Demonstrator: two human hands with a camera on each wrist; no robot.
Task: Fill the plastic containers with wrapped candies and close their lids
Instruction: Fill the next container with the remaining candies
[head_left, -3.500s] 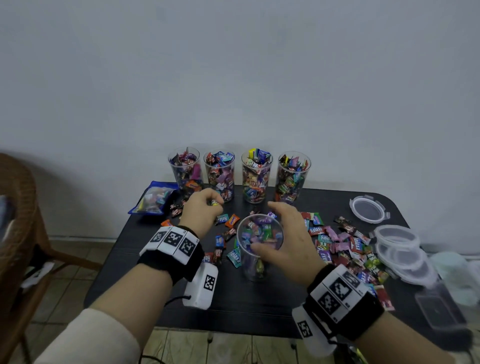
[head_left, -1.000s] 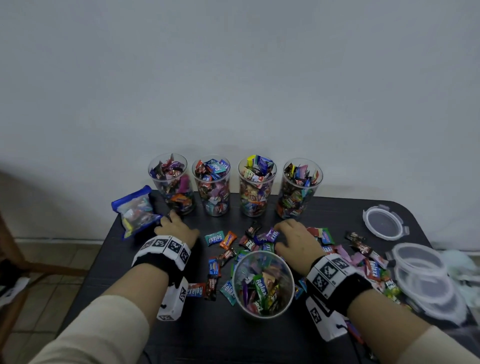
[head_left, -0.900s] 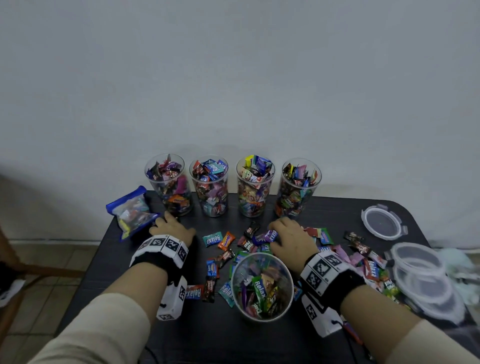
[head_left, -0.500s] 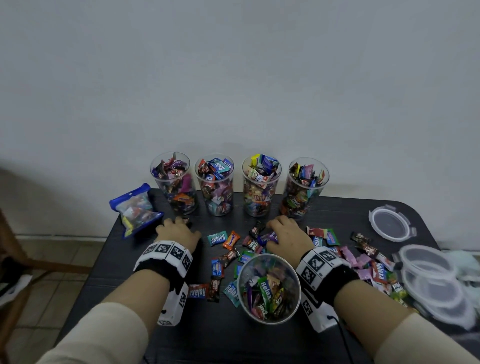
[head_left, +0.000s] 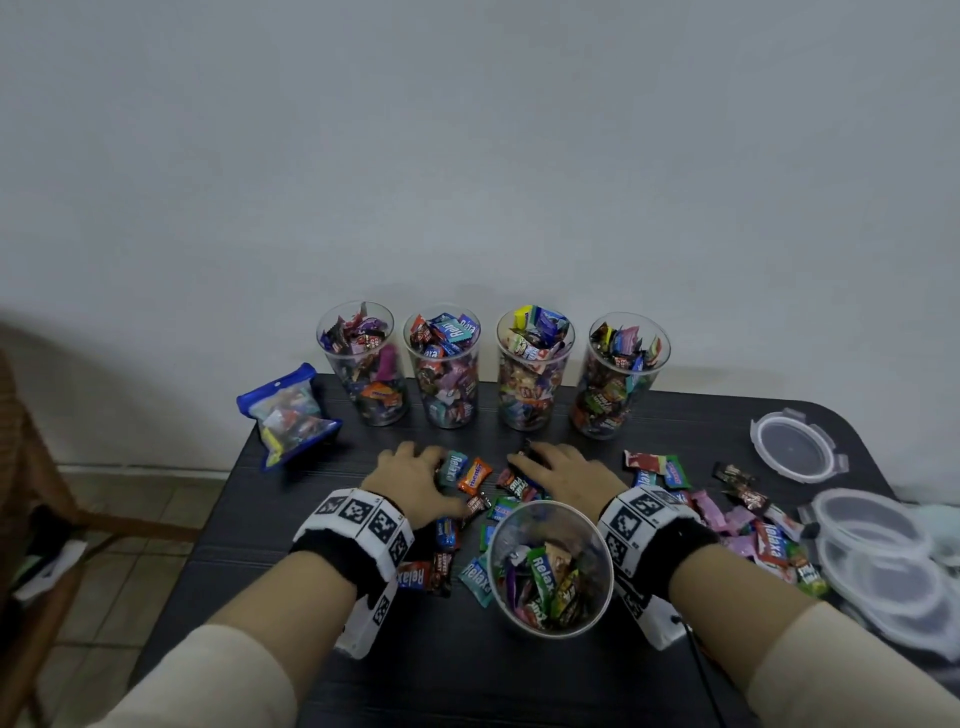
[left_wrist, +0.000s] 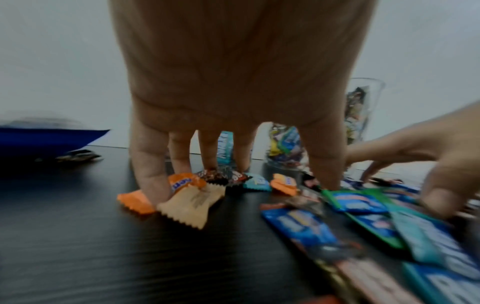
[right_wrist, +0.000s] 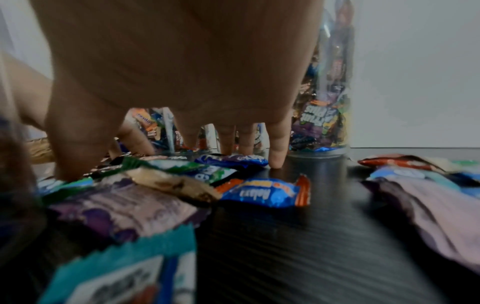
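Observation:
A clear plastic cup (head_left: 550, 616), partly filled with wrapped candies, stands near the table's front edge between my wrists. Loose wrapped candies (head_left: 475, 475) lie just beyond it. My left hand (head_left: 415, 465) arches over them with its fingertips (left_wrist: 153, 191) down on an orange candy (left_wrist: 182, 182) and a cream one (left_wrist: 192, 203). Opposite it, my right hand (head_left: 558, 467) stands the same way, with its fingertips (right_wrist: 276, 162) on the table among wrappers, close to a blue candy (right_wrist: 259, 194). Neither hand holds anything. Several full cups (head_left: 532, 369) line the back edge.
A blue bag of candies (head_left: 288, 413) lies at the back left corner. More candies (head_left: 748, 525) spread to the right. A round lid (head_left: 795, 447) and stacked clear lids or tubs (head_left: 878, 545) sit at the right edge. A wicker chair (head_left: 21, 467) stands left of the table.
Earlier my right hand held the cup while the left was above it. Since then both hands went down onto the loose candies, and in the last half second they slid toward each other.

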